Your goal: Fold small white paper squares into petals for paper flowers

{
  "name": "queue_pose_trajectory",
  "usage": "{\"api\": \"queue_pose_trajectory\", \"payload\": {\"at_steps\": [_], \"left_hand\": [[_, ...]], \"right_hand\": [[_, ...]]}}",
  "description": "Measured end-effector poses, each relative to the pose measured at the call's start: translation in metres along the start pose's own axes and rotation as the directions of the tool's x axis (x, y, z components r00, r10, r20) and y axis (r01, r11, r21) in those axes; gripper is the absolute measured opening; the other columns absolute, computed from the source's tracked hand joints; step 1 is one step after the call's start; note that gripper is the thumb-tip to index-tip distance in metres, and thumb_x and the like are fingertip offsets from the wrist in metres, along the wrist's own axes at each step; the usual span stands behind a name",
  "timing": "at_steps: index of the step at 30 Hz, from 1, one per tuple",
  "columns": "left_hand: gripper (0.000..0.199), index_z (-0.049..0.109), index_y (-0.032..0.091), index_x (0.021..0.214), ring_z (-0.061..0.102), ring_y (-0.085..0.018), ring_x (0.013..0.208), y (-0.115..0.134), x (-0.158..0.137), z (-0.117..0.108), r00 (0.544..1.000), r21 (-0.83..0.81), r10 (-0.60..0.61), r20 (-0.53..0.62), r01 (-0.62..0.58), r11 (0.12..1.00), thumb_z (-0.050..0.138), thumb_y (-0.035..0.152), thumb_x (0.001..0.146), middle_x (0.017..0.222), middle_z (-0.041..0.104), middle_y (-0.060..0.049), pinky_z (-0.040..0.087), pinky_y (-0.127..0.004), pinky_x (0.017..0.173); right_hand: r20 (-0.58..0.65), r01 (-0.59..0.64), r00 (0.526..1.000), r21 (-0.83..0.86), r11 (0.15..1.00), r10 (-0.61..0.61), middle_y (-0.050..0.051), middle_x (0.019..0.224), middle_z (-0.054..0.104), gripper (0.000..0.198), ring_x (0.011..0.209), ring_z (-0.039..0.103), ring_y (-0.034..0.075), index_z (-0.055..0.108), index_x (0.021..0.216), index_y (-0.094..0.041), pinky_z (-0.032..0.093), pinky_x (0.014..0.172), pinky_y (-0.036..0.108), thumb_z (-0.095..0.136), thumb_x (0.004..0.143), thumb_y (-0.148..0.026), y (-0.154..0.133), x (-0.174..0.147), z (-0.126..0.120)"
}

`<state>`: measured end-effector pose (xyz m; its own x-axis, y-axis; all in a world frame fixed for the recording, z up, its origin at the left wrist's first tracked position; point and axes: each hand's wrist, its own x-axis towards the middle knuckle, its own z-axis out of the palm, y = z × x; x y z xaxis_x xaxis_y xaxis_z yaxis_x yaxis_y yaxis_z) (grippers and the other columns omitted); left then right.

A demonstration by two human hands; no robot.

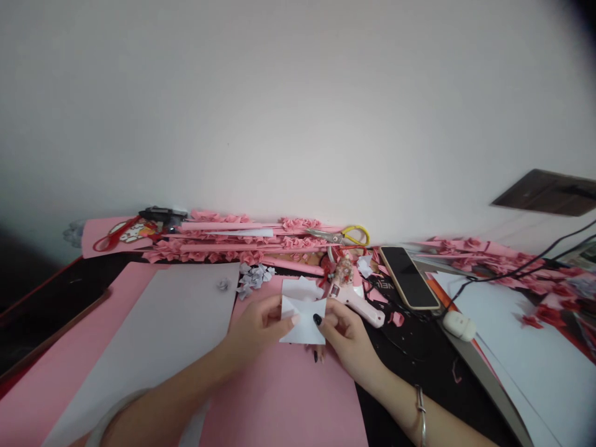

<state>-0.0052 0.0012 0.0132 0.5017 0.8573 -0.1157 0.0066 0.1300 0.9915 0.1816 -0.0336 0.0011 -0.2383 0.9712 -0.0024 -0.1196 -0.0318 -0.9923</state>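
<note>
A small piece of white paper (pixel 305 321) is held up between both my hands, over a large pink sheet (pixel 288 397). My left hand (pixel 261 323) pinches its left side, thumb lying on the front. On the right side, my right hand (pixel 347 335) grips it with the thumb on the face and fingers behind. Another white paper piece (pixel 298 288) lies just beyond it on the pink sheet. Folded white paper pieces (pixel 254 278) sit in a small heap beyond my left hand, and a pink glue gun (pixel 357 304) rests beyond my right hand.
Pink paper flowers on stems (pixel 209 251) line the wall, with yellow-handled scissors (pixel 356 236) on top. To the right are a phone (pixel 410 278), a white earbud case (pixel 459 325), black cables (pixel 507 273) and white sheets (pixel 535 347). A large white sheet (pixel 153 335) covers the left.
</note>
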Motion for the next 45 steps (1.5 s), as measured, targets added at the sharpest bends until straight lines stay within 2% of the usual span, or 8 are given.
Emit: {"api": "queue_pose_trajectory", "payload": {"at_steps": [5,11,18,25,32,36,40,45], "left_hand": [[0.019,0.067,0.014,0.078,0.060,-0.017,0.065,-0.001,0.000,0.003,0.997,0.243,-0.046,-0.065,0.060,0.968,0.062,0.031,0.075,0.072,0.068,-0.002,0.044,-0.024,0.059],[0.020,0.064,0.014,0.082,0.060,-0.016,0.065,-0.005,0.002,-0.002,0.996,0.112,0.016,-0.083,-0.007,0.994,0.056,0.033,0.081,0.068,0.065,-0.002,0.046,-0.024,0.059],[0.030,0.055,0.018,0.109,0.063,-0.015,0.065,-0.001,0.002,-0.007,0.958,-0.046,0.038,-0.285,-0.054,0.997,0.051,0.038,0.087,0.086,0.066,-0.005,0.051,-0.028,0.063],[0.023,0.065,0.015,0.092,0.063,-0.017,0.070,-0.003,0.002,0.001,1.000,-0.020,-0.014,0.022,0.014,1.000,0.065,0.033,0.077,0.080,0.069,-0.005,0.048,-0.026,0.061],[0.027,0.065,0.015,0.096,0.063,-0.015,0.062,0.006,0.001,-0.002,0.996,-0.120,-0.018,0.083,0.028,0.992,0.064,0.034,0.077,0.071,0.068,-0.002,0.047,-0.026,0.059],[0.017,0.067,0.018,0.090,0.061,-0.014,0.060,0.002,0.000,-0.005,0.997,-0.168,-0.036,0.069,0.047,0.985,0.063,0.026,0.076,0.069,0.067,0.000,0.047,-0.025,0.059],[0.012,0.068,0.018,0.082,0.063,-0.016,0.064,-0.004,0.001,-0.008,0.992,-0.290,-0.051,0.112,0.082,0.954,0.060,0.022,0.074,0.070,0.067,-0.002,0.048,-0.027,0.062],[0.020,0.066,0.017,0.083,0.064,-0.018,0.066,-0.005,0.003,-0.008,0.981,-0.381,-0.016,0.194,0.091,0.920,0.055,0.032,0.077,0.072,0.066,-0.003,0.050,-0.027,0.060]], "right_hand": [[0.034,-0.008,0.999,-0.153,0.988,0.013,-0.004,0.053,0.058,0.019,0.041,0.053,0.010,0.058,0.098,-0.016,0.043,0.044,0.020,0.053,0.089,-0.032,0.000,-0.004,0.002],[-0.069,0.000,0.998,-0.050,0.999,-0.003,-0.003,0.055,0.062,0.017,0.039,0.049,0.008,0.056,0.096,-0.016,0.040,0.041,0.019,0.055,0.087,-0.030,-0.001,-0.001,0.000],[-0.136,0.011,0.991,-0.012,1.000,-0.012,-0.005,0.052,0.060,0.017,0.037,0.049,0.008,0.054,0.093,-0.016,0.039,0.039,0.018,0.055,0.087,-0.032,-0.004,0.004,-0.001],[0.021,-0.014,1.000,-0.006,1.000,0.014,-0.003,0.054,0.063,0.021,0.038,0.052,0.008,0.057,0.097,-0.015,0.043,0.039,0.017,0.059,0.086,-0.033,-0.003,0.000,0.001],[-0.002,-0.024,1.000,0.235,0.972,0.025,-0.003,0.052,0.061,0.024,0.035,0.054,0.009,0.062,0.097,-0.016,0.047,0.036,0.018,0.068,0.079,-0.032,-0.001,0.003,-0.002],[-0.007,-0.078,0.996,0.367,0.927,0.087,-0.001,0.055,0.064,0.017,0.038,0.057,0.010,0.068,0.088,-0.016,0.050,0.037,0.019,0.071,0.073,-0.026,-0.003,0.004,-0.001],[0.000,-0.112,0.993,0.394,0.912,0.122,0.001,0.054,0.067,0.010,0.040,0.060,0.012,0.071,0.078,-0.016,0.051,0.041,0.020,0.069,0.072,-0.022,-0.006,0.003,-0.002],[0.024,-0.121,0.992,0.368,0.922,0.120,0.005,0.056,0.068,0.018,0.045,0.064,0.015,0.070,0.080,-0.014,0.052,0.045,0.023,0.064,0.075,-0.030,-0.007,0.002,-0.003]]}}
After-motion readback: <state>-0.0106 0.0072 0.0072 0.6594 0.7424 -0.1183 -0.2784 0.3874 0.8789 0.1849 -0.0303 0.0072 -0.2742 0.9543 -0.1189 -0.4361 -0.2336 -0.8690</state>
